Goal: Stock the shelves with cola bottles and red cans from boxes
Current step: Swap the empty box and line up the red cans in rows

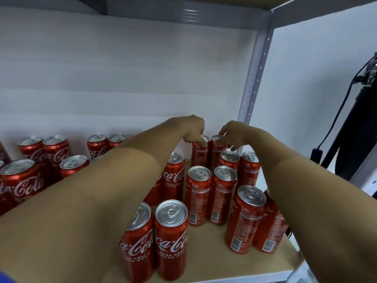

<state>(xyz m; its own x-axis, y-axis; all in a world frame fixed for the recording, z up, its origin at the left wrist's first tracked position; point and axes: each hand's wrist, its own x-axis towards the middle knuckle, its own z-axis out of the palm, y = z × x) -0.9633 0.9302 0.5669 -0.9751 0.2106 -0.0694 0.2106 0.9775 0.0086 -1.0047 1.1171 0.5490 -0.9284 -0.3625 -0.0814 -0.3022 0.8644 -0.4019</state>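
Note:
Both my arms reach deep into the shelf. My left hand (193,129) grips the top rim of a tall red can (199,156) at the back right. Right beside it, my right hand (232,134) pinches the top of a second red can (216,155). Both cans stand upright on the wooden shelf board (204,250), close to the white back wall. Several more red cans stand in front of them, such as one (199,195) in the middle and one (171,240) near the front edge. No cola bottles show.
Another group of red cans (30,158) fills the shelf's left side, partly hidden by my left arm. A grey perforated upright (255,74) marks the right end. A black stand with cables (355,123) is outside on the right. Bare board lies front centre.

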